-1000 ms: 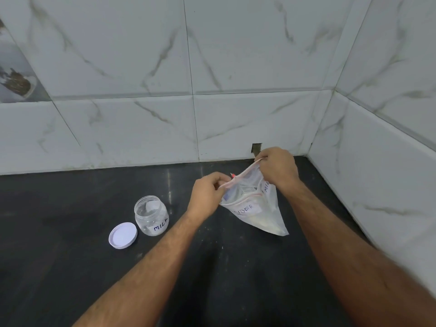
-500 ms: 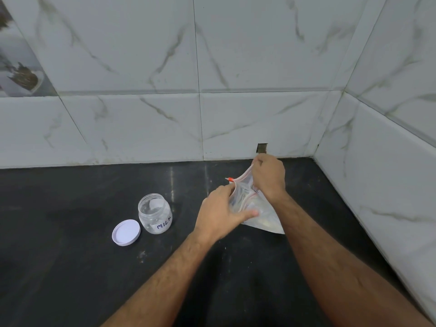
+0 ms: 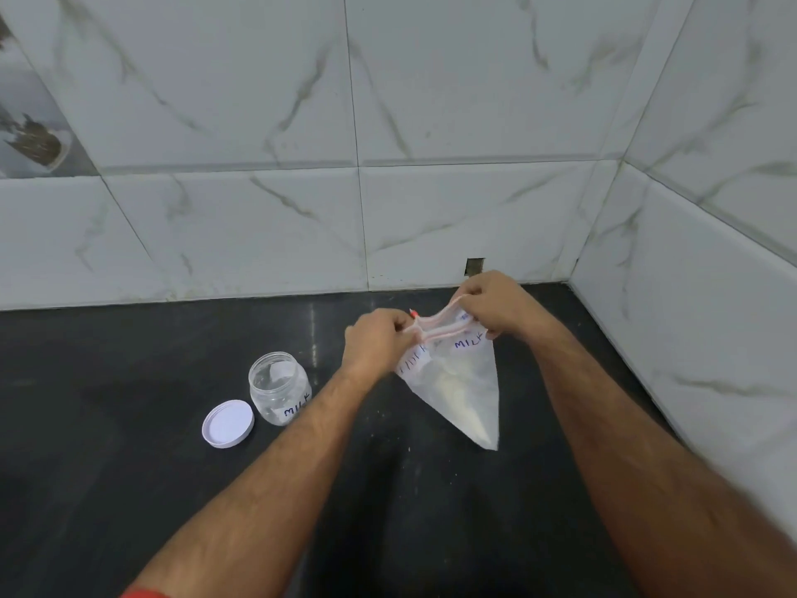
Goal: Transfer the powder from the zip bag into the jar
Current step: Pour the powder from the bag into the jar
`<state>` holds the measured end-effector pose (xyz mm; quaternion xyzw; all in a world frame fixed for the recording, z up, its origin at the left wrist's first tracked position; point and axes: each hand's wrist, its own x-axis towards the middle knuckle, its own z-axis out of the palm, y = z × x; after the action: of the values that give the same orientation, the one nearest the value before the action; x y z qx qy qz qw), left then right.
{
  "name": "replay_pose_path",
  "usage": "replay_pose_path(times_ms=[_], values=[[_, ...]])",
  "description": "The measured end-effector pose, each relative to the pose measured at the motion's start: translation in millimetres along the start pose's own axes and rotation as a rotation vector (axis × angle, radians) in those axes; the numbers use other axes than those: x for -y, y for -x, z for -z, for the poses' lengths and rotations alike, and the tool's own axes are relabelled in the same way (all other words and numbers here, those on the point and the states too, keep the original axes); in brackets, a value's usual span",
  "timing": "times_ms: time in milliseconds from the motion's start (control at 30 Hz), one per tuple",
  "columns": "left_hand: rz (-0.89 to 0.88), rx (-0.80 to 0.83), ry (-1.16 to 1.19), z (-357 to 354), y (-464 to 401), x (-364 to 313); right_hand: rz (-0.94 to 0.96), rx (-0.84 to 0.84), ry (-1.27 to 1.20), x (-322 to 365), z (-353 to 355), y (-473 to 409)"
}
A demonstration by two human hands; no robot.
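Left hand: fingers pinched on the left end of the zip bag's mouth, knuckles toward the camera.
Right hand: fingers pinched on the right end of the same mouth, slightly farther back, near the wall.
Zip bag: clear plastic, held above the table between the 2 hands; the pink zip strips at the top stand slightly apart in the middle. Its body hangs down to a point at lower right. Handwritten "MILK" shows near the top edge.
Powder: pale, gathered in the lower part of the bag.
Jar: clear, upright on the table to the left of the left forearm, mouth uncovered, with a white label reading "MILK" on its side. Whether there is anything inside cannot be told.
Lid: white, round, lying flat on the table just beside the jar, at its lower left.
Table: dark, matte surface running to the tiled walls.
Walls: white marble-look tiles, meeting in a corner at right.
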<state>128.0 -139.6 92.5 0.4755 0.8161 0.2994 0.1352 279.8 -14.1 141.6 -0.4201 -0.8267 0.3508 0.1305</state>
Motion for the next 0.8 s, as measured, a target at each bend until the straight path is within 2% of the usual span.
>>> replay_pose_path(times_ms=[67, 200, 233, 300, 367, 400, 500, 667, 733, 800], values=[[-0.025, -0.021, -0.078, 11, -14, -5, -0.008, -0.016, -0.207, -6, 7, 3], [-0.167, -0.034, -0.051, 37, -35, -16, 0.060, 0.119, -0.720, -27, 11, 13], [-0.234, -0.044, -0.029, 43, -38, -18, 0.061, 0.090, -0.851, -34, 10, 13], [-0.371, -0.075, 0.037, 53, -43, -19, -0.029, -0.078, -1.044, -49, 1, 10], [-0.429, -0.115, 0.113, 62, -45, -20, -0.204, -0.232, -1.024, -65, -13, 5], [-0.437, -0.137, 0.142, 66, -45, -21, -0.288, -0.234, -0.988, -71, -23, 5], [-0.451, -0.141, 0.325, 81, -48, -22, -0.417, -0.030, -1.127, -81, -53, 3], [-0.413, 0.009, 0.676, 102, -52, -19, -0.407, 0.133, -1.480, -67, -74, -10], [-0.415, -0.007, 0.722, 103, -51, -15, -0.325, 0.189, -1.521, -53, -78, -11], [-0.388, -0.046, 0.749, 103, -49, -7, -0.256, 0.142, -1.525, -41, -81, -10]])
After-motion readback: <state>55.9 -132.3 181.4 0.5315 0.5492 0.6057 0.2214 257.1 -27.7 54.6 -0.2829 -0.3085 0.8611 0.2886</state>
